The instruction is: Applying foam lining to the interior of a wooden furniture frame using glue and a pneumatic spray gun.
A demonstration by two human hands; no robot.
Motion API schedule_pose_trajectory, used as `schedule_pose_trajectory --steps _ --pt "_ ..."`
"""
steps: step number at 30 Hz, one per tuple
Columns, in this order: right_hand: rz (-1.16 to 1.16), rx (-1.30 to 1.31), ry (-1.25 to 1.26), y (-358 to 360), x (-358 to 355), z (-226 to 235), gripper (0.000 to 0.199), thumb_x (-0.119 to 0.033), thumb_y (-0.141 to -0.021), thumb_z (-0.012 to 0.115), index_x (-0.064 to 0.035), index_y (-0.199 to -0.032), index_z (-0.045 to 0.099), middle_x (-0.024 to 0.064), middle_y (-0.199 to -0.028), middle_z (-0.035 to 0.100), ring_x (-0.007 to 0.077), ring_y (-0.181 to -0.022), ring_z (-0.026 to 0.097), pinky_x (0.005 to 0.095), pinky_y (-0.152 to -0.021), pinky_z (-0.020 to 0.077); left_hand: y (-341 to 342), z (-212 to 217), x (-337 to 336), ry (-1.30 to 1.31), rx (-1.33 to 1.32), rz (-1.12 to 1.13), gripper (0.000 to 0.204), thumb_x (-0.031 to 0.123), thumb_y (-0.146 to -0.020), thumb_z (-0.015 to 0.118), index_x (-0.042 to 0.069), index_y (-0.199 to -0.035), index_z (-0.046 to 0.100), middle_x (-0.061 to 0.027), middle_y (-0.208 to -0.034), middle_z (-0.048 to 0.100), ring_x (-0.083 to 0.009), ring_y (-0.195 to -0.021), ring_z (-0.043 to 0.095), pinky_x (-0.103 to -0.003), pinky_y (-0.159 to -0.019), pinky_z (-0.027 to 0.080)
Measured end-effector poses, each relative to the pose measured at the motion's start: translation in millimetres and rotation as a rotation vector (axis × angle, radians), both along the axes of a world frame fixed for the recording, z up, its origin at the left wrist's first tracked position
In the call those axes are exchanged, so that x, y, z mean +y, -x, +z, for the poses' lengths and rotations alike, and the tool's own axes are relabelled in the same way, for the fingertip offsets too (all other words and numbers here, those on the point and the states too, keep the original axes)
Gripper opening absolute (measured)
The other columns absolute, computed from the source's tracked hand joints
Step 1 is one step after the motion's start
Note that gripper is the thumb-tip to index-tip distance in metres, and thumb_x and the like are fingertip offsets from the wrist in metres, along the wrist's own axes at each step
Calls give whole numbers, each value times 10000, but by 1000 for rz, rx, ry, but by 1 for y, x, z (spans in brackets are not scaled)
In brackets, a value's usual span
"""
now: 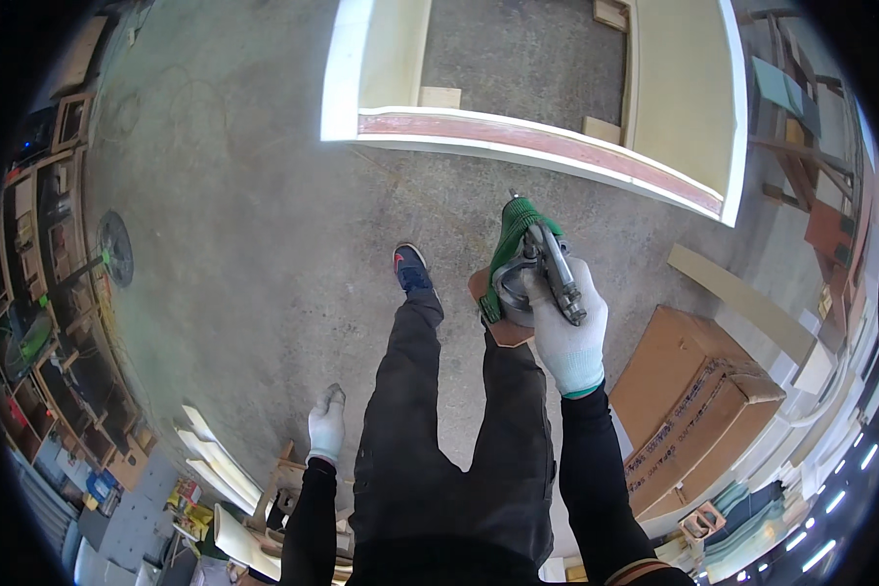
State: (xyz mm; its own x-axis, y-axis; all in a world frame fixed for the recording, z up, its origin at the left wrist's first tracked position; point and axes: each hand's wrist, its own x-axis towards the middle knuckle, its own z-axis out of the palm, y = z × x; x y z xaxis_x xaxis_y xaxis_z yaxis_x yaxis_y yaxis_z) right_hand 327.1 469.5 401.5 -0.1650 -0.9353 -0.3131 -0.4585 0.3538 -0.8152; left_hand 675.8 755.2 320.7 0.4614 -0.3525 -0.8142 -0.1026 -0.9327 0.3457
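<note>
My right hand (569,327), in a white glove with a green-edged cuff, is closed round a grey metal hand tool with a lever (557,275). A green knitted cloth (514,234) is wrapped over the tool's front, and a flat brown plate (510,333) shows beneath it; its exact kind is unclear. The tool hangs in front of my right leg, apart from the frame ahead. Low beside my left leg, my gloved left hand (327,425) hangs with loosely stretched fingers and holds nothing. Ahead stands a large white frame (537,146) with a reddish strip along its near edge.
A brown cardboard box (669,381) stands to my right, beside a long flat board (742,298). Wooden shelves (59,322) line the left, with a fan (116,249) near them. Pale strips (220,459) lie behind my left side. Wooden racks (801,146) stand far right.
</note>
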Motion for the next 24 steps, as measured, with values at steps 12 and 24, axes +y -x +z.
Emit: schedule_pose_trajectory --steps 12,24 --pt "115 -111 -9 -63 -12 6 213 -69 -857 782 -24 -1018 650 136 -893 705 256 -823 715 338 -749 546 -29 -3 18 43 8 117 374 192 -1029 611 -41 -1321 641 -124 -1276 689 -183 -1200 608 -305 -1064 440" --pt "31 -76 -65 -19 29 8 253 -62 -867 776 -26 -1091 663 155 -930 717 270 -892 728 339 -772 551 -37 0 5 90 -16 49 403 187 -1038 590 -72 -1347 607 -153 -1334 661 -200 -1264 587 -317 -1118 413"
